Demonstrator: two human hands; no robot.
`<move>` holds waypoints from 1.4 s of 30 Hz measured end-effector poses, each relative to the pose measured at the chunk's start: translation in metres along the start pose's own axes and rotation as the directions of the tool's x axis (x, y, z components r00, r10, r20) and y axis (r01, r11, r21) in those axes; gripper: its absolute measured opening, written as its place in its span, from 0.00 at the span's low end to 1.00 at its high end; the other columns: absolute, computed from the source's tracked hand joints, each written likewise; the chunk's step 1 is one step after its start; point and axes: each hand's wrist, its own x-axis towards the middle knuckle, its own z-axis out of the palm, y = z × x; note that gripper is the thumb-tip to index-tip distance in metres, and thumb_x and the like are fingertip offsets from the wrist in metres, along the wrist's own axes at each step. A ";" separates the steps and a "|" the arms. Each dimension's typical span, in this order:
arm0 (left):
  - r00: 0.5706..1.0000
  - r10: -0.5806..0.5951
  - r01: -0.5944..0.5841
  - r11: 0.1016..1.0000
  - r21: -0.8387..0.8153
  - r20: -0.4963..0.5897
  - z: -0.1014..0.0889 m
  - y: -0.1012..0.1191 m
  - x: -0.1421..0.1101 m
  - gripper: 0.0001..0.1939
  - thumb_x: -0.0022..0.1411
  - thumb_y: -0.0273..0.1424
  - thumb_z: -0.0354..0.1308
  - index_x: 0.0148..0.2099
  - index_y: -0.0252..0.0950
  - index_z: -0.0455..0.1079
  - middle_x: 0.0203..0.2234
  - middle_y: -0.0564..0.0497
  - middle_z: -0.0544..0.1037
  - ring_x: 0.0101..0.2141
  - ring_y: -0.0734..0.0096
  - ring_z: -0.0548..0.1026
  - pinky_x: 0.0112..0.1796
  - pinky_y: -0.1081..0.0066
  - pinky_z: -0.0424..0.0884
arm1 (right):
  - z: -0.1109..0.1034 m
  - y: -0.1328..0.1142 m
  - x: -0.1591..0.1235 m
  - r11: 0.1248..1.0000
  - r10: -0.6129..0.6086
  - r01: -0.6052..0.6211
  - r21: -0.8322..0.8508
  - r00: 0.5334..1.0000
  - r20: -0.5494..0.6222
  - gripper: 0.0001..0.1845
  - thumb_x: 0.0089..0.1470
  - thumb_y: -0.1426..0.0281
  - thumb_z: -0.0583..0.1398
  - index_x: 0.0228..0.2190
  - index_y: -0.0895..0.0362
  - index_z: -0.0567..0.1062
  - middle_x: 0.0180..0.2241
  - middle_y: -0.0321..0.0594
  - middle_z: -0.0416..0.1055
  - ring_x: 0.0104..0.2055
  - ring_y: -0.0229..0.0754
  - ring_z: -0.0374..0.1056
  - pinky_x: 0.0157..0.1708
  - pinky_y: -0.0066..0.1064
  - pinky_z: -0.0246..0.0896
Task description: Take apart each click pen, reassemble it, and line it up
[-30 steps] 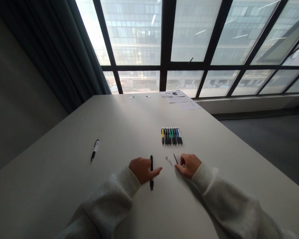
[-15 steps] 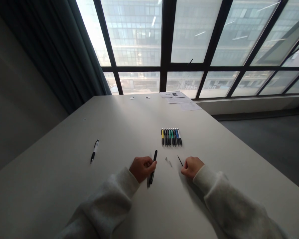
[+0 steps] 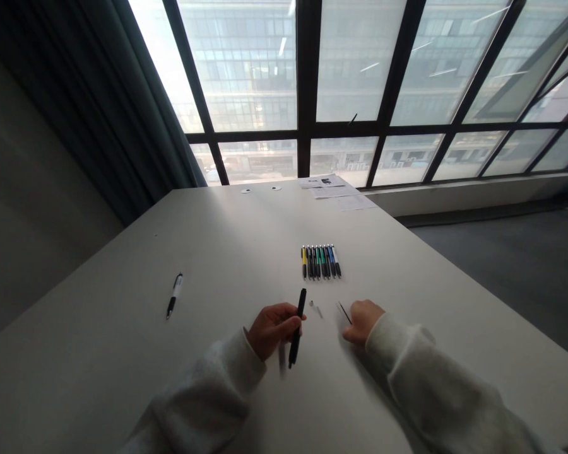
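Observation:
In my left hand point(image 3: 277, 328) is a black pen point(image 3: 297, 331), pinched between thumb and fingers and tilted, a little above the table. My right hand point(image 3: 365, 320) is closed on a thin dark pen refill point(image 3: 344, 312), whose narrow end points up and left. Between the two hands a small pen tip point(image 3: 311, 303) and a thin, pale piece point(image 3: 319, 311), perhaps a spring, lie on the white table point(image 3: 218, 252). Just beyond them is a neat row of pens point(image 3: 320, 262) in yellow, black, green, blue and white.
A white and black pen point(image 3: 174, 296) lies apart on the left. Printed sheets point(image 3: 329, 186) lie at the far right corner, near two cable-hole covers point(image 3: 246, 191). Behind the table are tall windows point(image 3: 355, 63) and a dark curtain point(image 3: 137, 113).
My left hand has raised the black pen off the table and moved it slightly right. My right hand still holds the refill in nearly the same place. The view has shifted slightly.

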 end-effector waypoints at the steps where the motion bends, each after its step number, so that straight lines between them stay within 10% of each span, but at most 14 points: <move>1: 1.000 0.011 -0.011 1.000 -0.009 0.014 -0.001 -0.001 0.000 0.24 0.48 0.47 0.67 0.35 0.29 0.75 0.19 0.51 0.73 0.17 0.80 0.64 0.19 0.77 0.58 | -0.002 0.000 0.000 0.998 -0.026 0.027 0.055 0.999 -0.024 0.03 0.37 0.72 0.62 0.18 0.59 0.72 0.25 0.50 0.76 0.32 0.49 0.74 0.28 0.31 0.62; 3: 0.998 0.037 -0.036 0.999 -0.022 0.058 -0.003 -0.002 0.000 0.23 0.50 0.45 0.66 0.38 0.29 0.76 0.22 0.49 0.74 0.21 0.77 0.67 0.23 0.75 0.62 | -0.007 -0.001 -0.001 0.934 -0.093 0.119 0.337 0.992 -0.090 0.07 0.40 0.71 0.60 0.17 0.57 0.67 0.19 0.41 0.72 0.25 0.44 0.71 0.23 0.29 0.61; 6: 0.988 0.041 -0.040 0.999 -0.011 0.146 -0.001 -0.001 -0.001 0.21 0.53 0.44 0.65 0.40 0.29 0.77 0.24 0.49 0.74 0.25 0.73 0.69 0.28 0.73 0.64 | -0.013 -0.003 -0.007 0.465 -0.181 0.274 0.842 0.960 -0.212 0.08 0.45 0.67 0.59 0.22 0.55 0.63 0.14 0.30 0.64 0.14 0.37 0.63 0.13 0.25 0.54; 9: 0.977 -0.010 0.006 1.000 0.022 0.214 0.004 0.003 -0.003 0.21 0.53 0.43 0.65 0.40 0.29 0.77 0.24 0.49 0.73 0.25 0.73 0.69 0.28 0.73 0.64 | -0.016 -0.007 -0.013 0.036 -0.190 0.377 0.925 0.912 -0.364 0.10 0.48 0.64 0.61 0.28 0.56 0.65 0.18 0.31 0.68 0.14 0.36 0.64 0.11 0.24 0.56; 12: 0.969 -0.055 0.045 0.998 0.049 0.240 0.009 0.008 -0.005 0.21 0.52 0.44 0.65 0.39 0.29 0.77 0.23 0.50 0.72 0.23 0.75 0.68 0.26 0.74 0.62 | -0.019 -0.010 -0.015 -0.141 -0.160 0.417 0.898 0.885 -0.437 0.11 0.50 0.64 0.63 0.30 0.57 0.67 0.20 0.33 0.70 0.17 0.36 0.67 0.12 0.24 0.59; 24: 0.965 -0.034 0.010 0.996 0.093 0.260 0.009 0.009 -0.006 0.20 0.54 0.43 0.64 0.38 0.30 0.77 0.22 0.52 0.70 0.22 0.78 0.65 0.24 0.76 0.60 | -0.014 -0.008 -0.012 -0.165 -0.178 0.433 0.886 0.871 -0.458 0.09 0.53 0.66 0.63 0.32 0.57 0.68 0.18 0.31 0.69 0.17 0.35 0.66 0.13 0.24 0.60; 36: 0.966 -0.040 0.012 0.994 0.110 0.254 0.008 0.009 -0.006 0.21 0.53 0.44 0.64 0.37 0.29 0.76 0.22 0.51 0.71 0.23 0.76 0.66 0.26 0.75 0.61 | -0.013 -0.012 -0.019 0.090 -0.366 0.395 0.914 0.867 -0.339 0.13 0.51 0.65 0.66 0.36 0.60 0.73 0.21 0.36 0.71 0.20 0.34 0.67 0.19 0.26 0.65; 42: 0.967 -0.055 0.028 0.993 0.111 0.248 0.009 0.011 -0.006 0.20 0.53 0.43 0.65 0.37 0.29 0.76 0.22 0.51 0.71 0.23 0.75 0.67 0.26 0.74 0.61 | -0.014 -0.010 -0.016 -0.053 -0.315 0.397 0.916 0.864 -0.393 0.13 0.48 0.67 0.68 0.35 0.59 0.75 0.23 0.36 0.72 0.20 0.35 0.67 0.17 0.26 0.64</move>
